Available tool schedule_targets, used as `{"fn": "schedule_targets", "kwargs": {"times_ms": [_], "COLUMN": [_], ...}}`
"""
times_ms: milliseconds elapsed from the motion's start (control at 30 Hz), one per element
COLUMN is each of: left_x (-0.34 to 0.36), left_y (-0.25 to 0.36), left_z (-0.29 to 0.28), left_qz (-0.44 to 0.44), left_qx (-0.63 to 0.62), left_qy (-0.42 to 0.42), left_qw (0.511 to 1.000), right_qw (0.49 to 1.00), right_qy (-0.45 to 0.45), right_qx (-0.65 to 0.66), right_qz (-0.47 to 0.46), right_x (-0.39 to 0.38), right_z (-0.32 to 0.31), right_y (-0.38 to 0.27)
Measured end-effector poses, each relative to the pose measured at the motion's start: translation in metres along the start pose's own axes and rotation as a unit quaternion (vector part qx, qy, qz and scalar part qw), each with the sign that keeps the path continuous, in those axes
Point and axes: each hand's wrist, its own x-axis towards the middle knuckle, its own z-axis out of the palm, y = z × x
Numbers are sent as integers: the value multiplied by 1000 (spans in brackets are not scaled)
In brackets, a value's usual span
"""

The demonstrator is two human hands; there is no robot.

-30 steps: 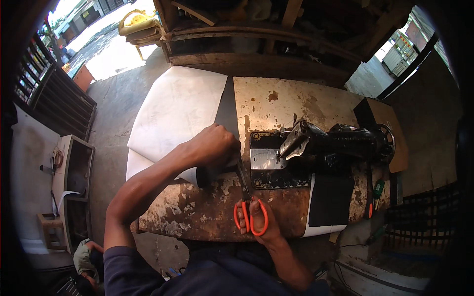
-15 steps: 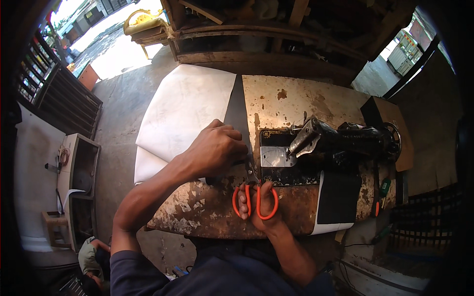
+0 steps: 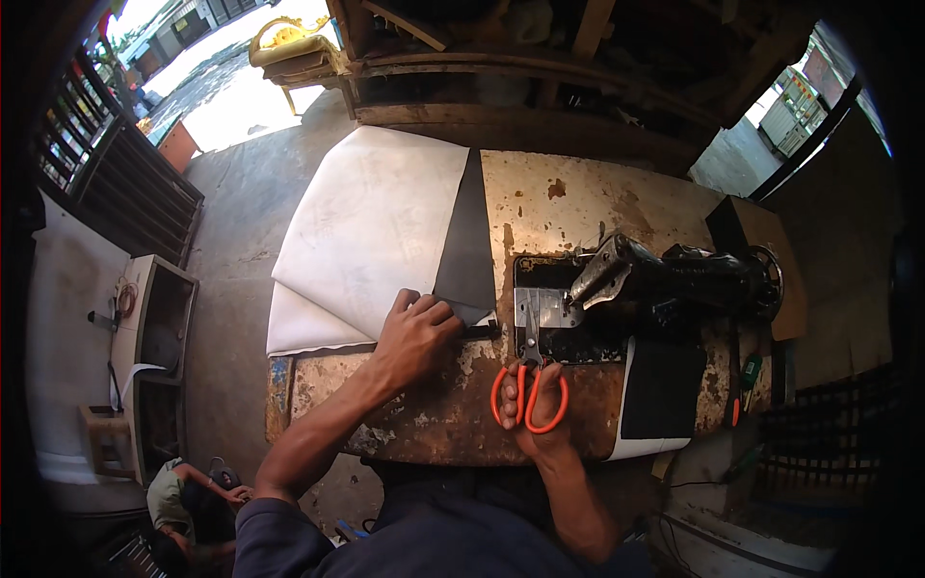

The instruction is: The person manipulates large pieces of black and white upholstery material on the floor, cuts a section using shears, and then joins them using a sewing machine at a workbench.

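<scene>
My right hand (image 3: 545, 439) grips scissors (image 3: 531, 353) with orange handles, their blades pointing away from me and nearly together over the sewing machine's bright plate. My left hand (image 3: 416, 335) is closed at the near edge of a large sheet (image 3: 371, 212), white on top and black where its other face shows. A narrow black strip (image 3: 479, 331) sticks out to the right of those fingers; whether it is part of the sheet I cannot tell. The black sewing machine (image 3: 674, 279) stands just beyond and right of the scissors.
The worn tabletop (image 3: 578, 183) has peeling patches. A smaller black piece with white backing (image 3: 660, 395) hangs over its near edge. Right of it lies a green-handled tool (image 3: 750, 371). A brown box (image 3: 771, 236) stands behind the machine. Another person (image 3: 183, 501) is low at left.
The scissors have come away from the sheet, moving right over the machine's plate. My left hand has moved down and slightly left, drawing the sheet's near edge with it.
</scene>
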Motion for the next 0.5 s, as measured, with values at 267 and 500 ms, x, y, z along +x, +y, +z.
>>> {"fn": "schedule_targets", "kwargs": {"times_ms": [267, 500], "left_x": [-50, -45], "left_y": [64, 71], "left_z": [-47, -29], "left_qz": [156, 3], "left_qx": [-136, -79], "left_qy": [109, 97], "left_qw": [972, 992], "right_qw": [995, 991], "right_qy": [38, 19], "right_qx": [-75, -126], "right_qz": [-60, -45], "right_x": [-27, -42], "right_z": [-27, -18], "right_y": [-21, -28]}}
